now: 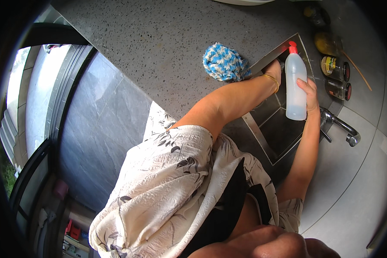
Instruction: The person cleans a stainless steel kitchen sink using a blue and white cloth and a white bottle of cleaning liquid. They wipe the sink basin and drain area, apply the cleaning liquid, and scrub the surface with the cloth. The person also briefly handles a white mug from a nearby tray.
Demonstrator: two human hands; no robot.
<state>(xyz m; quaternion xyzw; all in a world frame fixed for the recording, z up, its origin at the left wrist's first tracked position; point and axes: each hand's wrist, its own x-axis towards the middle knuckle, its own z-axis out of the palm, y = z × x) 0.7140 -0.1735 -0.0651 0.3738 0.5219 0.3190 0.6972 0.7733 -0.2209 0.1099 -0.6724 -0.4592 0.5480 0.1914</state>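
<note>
My right hand (pixel 310 90) is wrapped around a translucent plastic squeeze bottle (pixel 296 80) with a red cap (pixel 293 47). A little pale liquid shows at the bottle's base end. The bottle is over the dark sink (pixel 279 129). My left hand (pixel 272 69), with a gold bangle (pixel 273 82) at the wrist, reaches into the sink's far end. Its fingers are mostly hidden behind the bottle, and a small grey textured thing beside them is too covered to name. A blue and white knitted cloth (pixel 224 61) lies bunched on the speckled counter (pixel 148 38) near my left forearm.
A chrome faucet (pixel 340 124) stands at the sink's right side. Several glass jars line the wall, including one with a yellow label (pixel 332 65) and a dark-lidded jar (pixel 337 89). A thin wooden stick (pixel 358 71) leans there. Grey floor tiles (pixel 96 125) lie to the left.
</note>
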